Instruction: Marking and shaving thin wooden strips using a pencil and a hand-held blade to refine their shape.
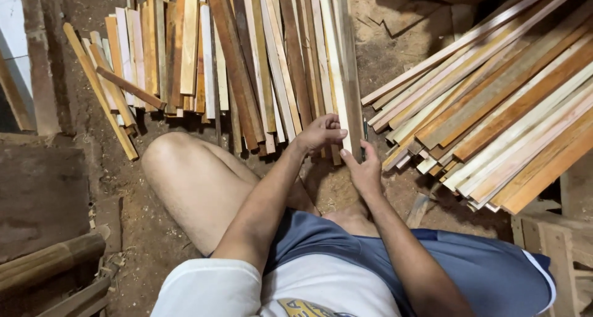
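I sit on a dirt floor with bare knees. My left hand (320, 133) grips the near end of a long pale wooden slat (341, 64) that runs away from me. My right hand (364, 169) touches the same slat's end from the right, and a thin dark pencil (365, 132) sticks up from its fingers. The slat lies at the right edge of a pile of wooden slats (247, 58) fanned out ahead of me.
A second stack of long slats (500, 113) slants across the right side. Short mixed-colour strips (142, 64) lie at the left. Dark timber and planks (43, 255) sit at lower left, and a wooden frame (556, 243) at lower right. Sawdust covers the ground (395, 51).
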